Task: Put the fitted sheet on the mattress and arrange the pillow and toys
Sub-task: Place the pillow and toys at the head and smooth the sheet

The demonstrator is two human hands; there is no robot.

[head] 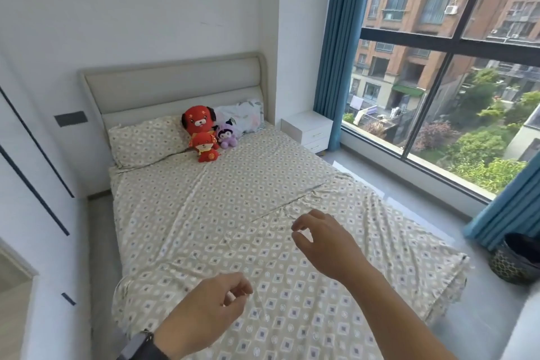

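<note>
A beige fitted sheet [248,199] with a diamond pattern covers the mattress, with a crease running across its middle. At the headboard lies a matching pillow [143,142] on the left and a floral pillow [244,112] on the right. Between them sit a large red plush dog [198,120], a small red plush dog [204,147] and a purple plush toy [225,135]. My left hand [210,310] hovers over the sheet's near end, fingers loosely curled, holding nothing. My right hand [324,240] hovers above the sheet further right, fingers relaxed and empty.
A white nightstand [306,130] stands right of the bed by the blue curtain [339,38] and a large window. A dark patterned basket [517,260] sits on the floor at right. White wardrobe doors [35,169] line the left, leaving a narrow floor strip.
</note>
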